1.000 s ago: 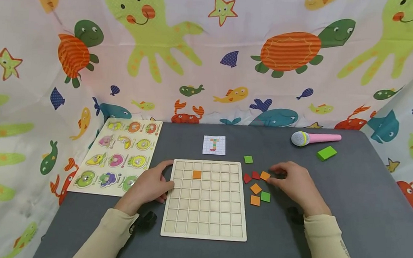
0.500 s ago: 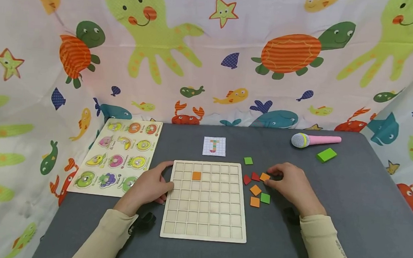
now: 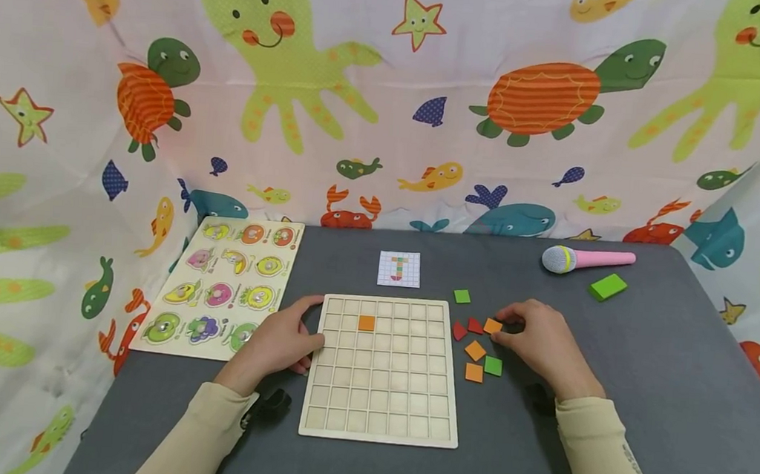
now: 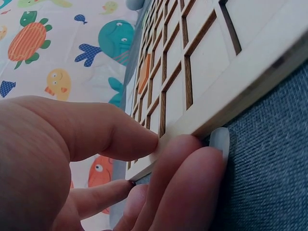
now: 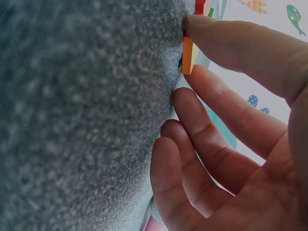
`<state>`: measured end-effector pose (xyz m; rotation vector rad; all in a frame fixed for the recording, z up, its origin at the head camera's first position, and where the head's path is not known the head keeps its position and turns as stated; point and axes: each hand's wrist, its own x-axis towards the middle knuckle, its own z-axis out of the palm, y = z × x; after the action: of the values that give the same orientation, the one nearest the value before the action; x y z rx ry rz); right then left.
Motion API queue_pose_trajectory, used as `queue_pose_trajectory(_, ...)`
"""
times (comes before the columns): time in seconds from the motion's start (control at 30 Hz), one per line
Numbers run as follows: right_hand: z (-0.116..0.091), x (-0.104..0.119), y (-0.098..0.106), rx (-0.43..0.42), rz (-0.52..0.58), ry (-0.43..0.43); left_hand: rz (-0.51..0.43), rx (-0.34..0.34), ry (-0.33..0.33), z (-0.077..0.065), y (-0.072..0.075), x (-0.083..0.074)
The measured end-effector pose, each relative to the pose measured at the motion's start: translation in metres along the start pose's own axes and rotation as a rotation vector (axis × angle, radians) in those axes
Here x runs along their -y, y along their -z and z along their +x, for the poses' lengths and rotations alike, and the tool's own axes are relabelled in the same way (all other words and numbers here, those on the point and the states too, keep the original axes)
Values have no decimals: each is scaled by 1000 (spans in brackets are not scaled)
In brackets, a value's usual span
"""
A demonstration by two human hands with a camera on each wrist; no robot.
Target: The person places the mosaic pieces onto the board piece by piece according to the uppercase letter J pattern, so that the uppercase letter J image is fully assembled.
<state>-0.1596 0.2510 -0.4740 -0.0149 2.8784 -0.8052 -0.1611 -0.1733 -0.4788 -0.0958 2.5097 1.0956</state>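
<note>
A pale wooden grid board lies in the middle of the table, with one orange tile in a cell of its second row. My left hand holds the board's left edge, the thumb against the rim and curled fingers beside the edge in the left wrist view. On the right, my right hand pinches a second orange square tile between thumb and index finger, at the table surface. Beside it are red tiles, more orange tiles and a green tile. Another green tile lies farther back.
Behind the board is a small card printed with a coloured J shape. A fruit puzzle board lies at the left. A pink toy microphone and a green block are at the back right. A printed curtain stands behind the grey table.
The right hand has shifted slightly leftward onto the orange tile. The left hand stays at the board's edge, and the head view has shifted a little.
</note>
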Motion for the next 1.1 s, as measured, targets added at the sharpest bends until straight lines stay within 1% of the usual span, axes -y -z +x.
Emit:
queue_pose_trajectory(0.17, 1, 0, -1, 14, -4, -5, -6, 3, -2, 0, 0, 1)
queue_pose_trajectory(0.8, 2, 0, -1, -1, -19, 20, -11, 1, -4, 1, 1, 1)
queue_pose_trajectory(1.1, 3, 0, -1, 19, -13, -6, 2, -3, -11, 1, 0, 2)
